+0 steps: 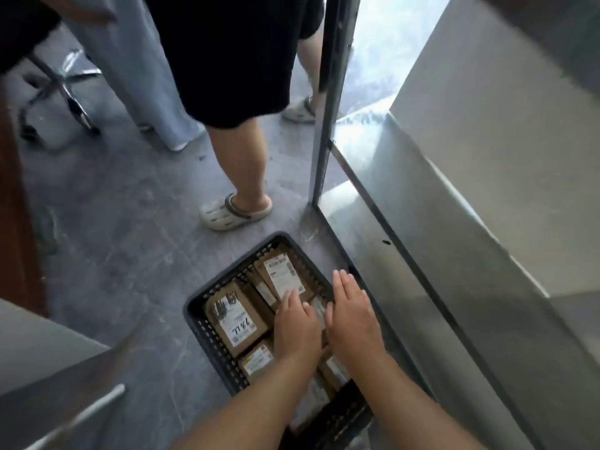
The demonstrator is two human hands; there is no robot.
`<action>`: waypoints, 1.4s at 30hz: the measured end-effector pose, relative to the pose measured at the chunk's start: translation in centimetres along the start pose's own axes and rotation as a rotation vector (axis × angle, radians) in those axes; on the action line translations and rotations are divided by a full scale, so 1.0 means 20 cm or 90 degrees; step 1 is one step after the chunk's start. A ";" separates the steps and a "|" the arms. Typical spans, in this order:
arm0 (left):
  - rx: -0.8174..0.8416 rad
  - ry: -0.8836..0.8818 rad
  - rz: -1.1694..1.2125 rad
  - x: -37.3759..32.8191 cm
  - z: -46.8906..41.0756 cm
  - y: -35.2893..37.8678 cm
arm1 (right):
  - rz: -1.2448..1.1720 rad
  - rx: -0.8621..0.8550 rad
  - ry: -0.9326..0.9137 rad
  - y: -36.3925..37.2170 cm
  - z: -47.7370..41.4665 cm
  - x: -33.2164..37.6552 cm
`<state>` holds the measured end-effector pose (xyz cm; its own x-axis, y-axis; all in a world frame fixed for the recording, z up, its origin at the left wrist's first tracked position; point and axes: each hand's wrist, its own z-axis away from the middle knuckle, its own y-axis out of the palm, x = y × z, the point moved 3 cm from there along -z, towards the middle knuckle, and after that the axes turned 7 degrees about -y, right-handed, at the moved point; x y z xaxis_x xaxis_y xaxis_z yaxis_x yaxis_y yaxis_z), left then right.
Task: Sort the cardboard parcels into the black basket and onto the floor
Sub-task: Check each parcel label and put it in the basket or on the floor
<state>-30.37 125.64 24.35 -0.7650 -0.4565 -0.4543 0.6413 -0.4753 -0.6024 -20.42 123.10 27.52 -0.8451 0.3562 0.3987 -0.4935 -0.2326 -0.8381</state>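
A black perforated basket (207,332) stands on the grey floor, low in the head view, filled with several brown cardboard parcels carrying white labels. One parcel (235,323) with handwriting on its label lies at the basket's left; another parcel (281,274) lies at the far end. My left hand (297,329) and my right hand (352,311) rest palm down, side by side, on parcels in the middle and right of the basket. The fingers lie flat and extended, gripping nothing. Parcels beneath the hands are mostly hidden.
A person in dark shorts and white clogs (233,211) stands just beyond the basket. A second person in light trousers (156,92) and a chair base (61,89) are farther back left. A metal cabinet (454,222) runs along the right; a grey surface (48,352) sits lower left.
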 end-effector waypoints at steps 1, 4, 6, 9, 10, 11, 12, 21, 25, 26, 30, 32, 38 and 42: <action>-0.015 0.049 -0.018 -0.08 0.05 -0.14 | -0.002 -0.034 -0.004 -0.14 0.00 0.10; -0.059 0.207 -0.076 -0.39 0.24 -0.56 | -0.053 -0.130 -0.008 -0.61 0.06 0.39; -0.105 0.322 -0.095 -0.65 0.43 -0.85 | -0.071 -0.204 -0.020 -0.95 0.15 0.58; -0.204 0.503 -0.101 -1.02 0.77 -1.25 | -0.076 -0.345 -0.054 -1.40 0.31 0.82; -0.229 0.549 -0.092 -1.13 0.89 -1.38 | -0.071 -0.394 -0.057 -1.55 0.37 0.87; -0.255 0.588 -0.075 -1.23 1.01 -1.49 | -0.060 -0.450 -0.059 -1.69 0.43 0.92; -0.281 0.626 -0.060 -1.33 1.14 -1.60 | -0.046 -0.501 -0.067 -1.83 0.50 0.97; -0.484 0.826 0.015 -1.65 2.10 -2.17 | 0.087 -0.795 -0.129 -2.71 1.27 1.29; -0.535 0.893 -0.016 -1.59 2.45 -2.09 | 0.133 -0.827 -0.119 -2.76 1.69 1.25; -0.535 0.902 -0.029 -1.56 2.54 -2.04 | 0.146 -0.822 -0.109 -2.75 1.80 1.21; -0.501 0.972 -0.098 -1.49 2.89 -1.71 | 0.166 -0.845 -0.043 -2.70 2.29 0.95; -0.478 1.036 -0.120 -1.46 3.11 -1.51 | 0.173 -0.865 0.034 -2.67 2.58 0.78; -0.298 1.270 -0.120 -1.25 3.88 -0.80 | 0.230 -0.883 0.265 -2.47 3.51 0.26; -0.185 1.393 -0.143 -0.98 4.38 -0.35 | 0.259 -0.897 0.448 -2.23 4.18 0.04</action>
<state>-14.75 71.96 94.96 0.2104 0.9753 -0.0673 0.6946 -0.1976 -0.6917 -16.32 58.14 96.24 -0.4146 0.8940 0.1701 0.6293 0.4167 -0.6560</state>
